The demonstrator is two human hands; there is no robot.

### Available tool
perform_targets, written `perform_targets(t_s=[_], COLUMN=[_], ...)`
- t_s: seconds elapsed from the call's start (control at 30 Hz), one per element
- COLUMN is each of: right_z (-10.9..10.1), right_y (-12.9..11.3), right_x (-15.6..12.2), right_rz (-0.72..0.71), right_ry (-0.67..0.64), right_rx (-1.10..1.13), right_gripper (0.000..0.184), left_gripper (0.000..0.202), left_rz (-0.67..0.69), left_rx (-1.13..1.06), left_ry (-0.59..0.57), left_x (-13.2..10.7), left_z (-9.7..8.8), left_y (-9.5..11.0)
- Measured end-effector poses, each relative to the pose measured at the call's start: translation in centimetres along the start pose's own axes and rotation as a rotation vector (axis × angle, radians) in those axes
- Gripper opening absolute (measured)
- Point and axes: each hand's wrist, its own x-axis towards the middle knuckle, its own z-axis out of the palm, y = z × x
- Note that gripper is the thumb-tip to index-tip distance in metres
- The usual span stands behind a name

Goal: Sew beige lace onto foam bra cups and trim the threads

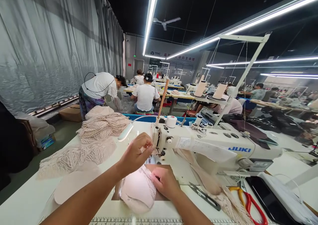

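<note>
Bra cup (138,191) touching right hand (164,182), just below raised left hand (135,153)

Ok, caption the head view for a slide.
Left hand at the head of a white Juki sewing machine, right hand resting on a pale pink padded cup.

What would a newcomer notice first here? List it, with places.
The long white JUKI sewing machine crosses the middle of the white table. Right before it, the left hand pinches close by its head while the right hand rests on a pale pink padded fabric cup. Heaped beige lace pieces lie to the left.
</note>
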Motion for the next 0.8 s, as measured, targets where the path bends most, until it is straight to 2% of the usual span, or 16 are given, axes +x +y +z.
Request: perform_targets(t_s=[0.1,0.2,0.27,0.37,0.47,0.63,0.73,0.8], right_z=[0.1,0.2,0.2,0.2,0.2,0.2,0.1,0.0], right_y=[0.1,0.2,0.2,0.2,0.2,0.2,0.2,0.2], right_x=[0.0,0.0,-0.1,-0.2,-0.2,-0.2,-0.2,-0.3], right_rz=[-0.006,-0.006,-0.004,-0.006,-0.016,-0.019,-0.007,0.002], right_ry=[0.001,0.002,0.0,0.001,0.0,-0.014,-0.024,-0.033], right_rx=[0.013,0.021,0.023,0.017,0.006,-0.011,-0.019,-0.021], right_gripper=[0.037,0.037,0.037,0.037,0.036,0.039,0.041,0.041], left_gripper=[0.02,0.024,0.026,0.031,0.035,0.027,0.031,0.038], left_rz=[-0.185,-0.339,-0.383,-0.366,-0.367,-0.458,-0.509,-0.562], left_rx=[-0.283,-0.569,-0.743,-0.896,-0.816,-0.351,-0.202,-0.246], left_ry=[0.006,0.062,0.125,0.216,0.221,0.204,0.088,0.052], left_x=[-1.9,-3.3,-3.8,-4.0,-4.0,-3.8,-3.5,-3.3], left_z=[-0.5,-0.9,-1.0,-1.1,-0.8,0.8,1.8,2.4], left_y=[0.3,0.6,0.8,1.1,0.8,-0.7,-1.7,-2.5])
